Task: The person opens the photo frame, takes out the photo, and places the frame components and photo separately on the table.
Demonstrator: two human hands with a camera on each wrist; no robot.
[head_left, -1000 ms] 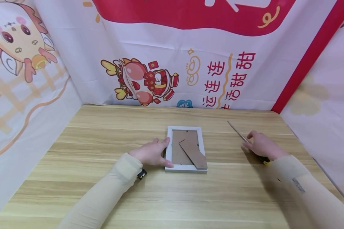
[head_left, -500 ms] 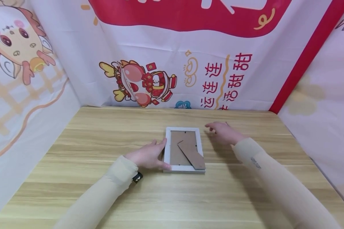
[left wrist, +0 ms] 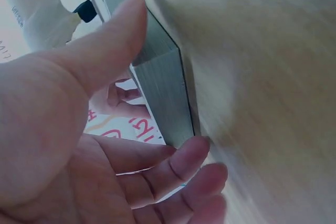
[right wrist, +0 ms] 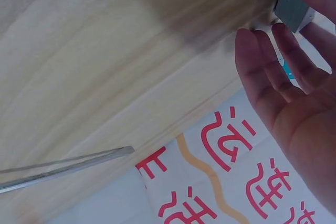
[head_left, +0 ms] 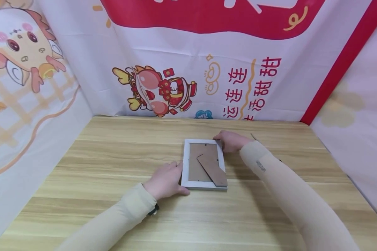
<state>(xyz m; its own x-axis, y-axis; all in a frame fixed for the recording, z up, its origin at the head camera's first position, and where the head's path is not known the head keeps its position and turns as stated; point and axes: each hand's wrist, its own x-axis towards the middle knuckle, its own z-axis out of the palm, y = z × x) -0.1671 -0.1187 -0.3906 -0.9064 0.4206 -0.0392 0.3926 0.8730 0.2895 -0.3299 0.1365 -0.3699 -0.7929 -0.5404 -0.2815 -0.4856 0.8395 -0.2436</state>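
A white picture frame [head_left: 186,162] lies back side up on the wooden table, showing its brown backing board [head_left: 194,170] and a slanted easel stand [head_left: 212,169]. Its lower left corner is gripped by my left hand [head_left: 164,179]; in the left wrist view the thumb lies along one edge of the frame [left wrist: 165,93] and the fingers curl at another. At the upper right corner my right hand [head_left: 234,141] holds the frame, thumb and fingers about the corner [right wrist: 294,6] in the right wrist view. The sleeve hides part of a screwdriver [head_left: 253,136] beside the right arm.
The screwdriver's thin metal shaft [right wrist: 68,170] rests on the tabletop near the back edge. White printed cloth [head_left: 176,45] stands behind the table, with more cloth at the left [head_left: 15,104] and right [head_left: 352,115]. Bare wood [head_left: 113,150] lies left of the frame.
My right hand has let go of the screwdriver and moved left to the frame's upper right corner. The left hand has shifted slightly down the frame's left side.
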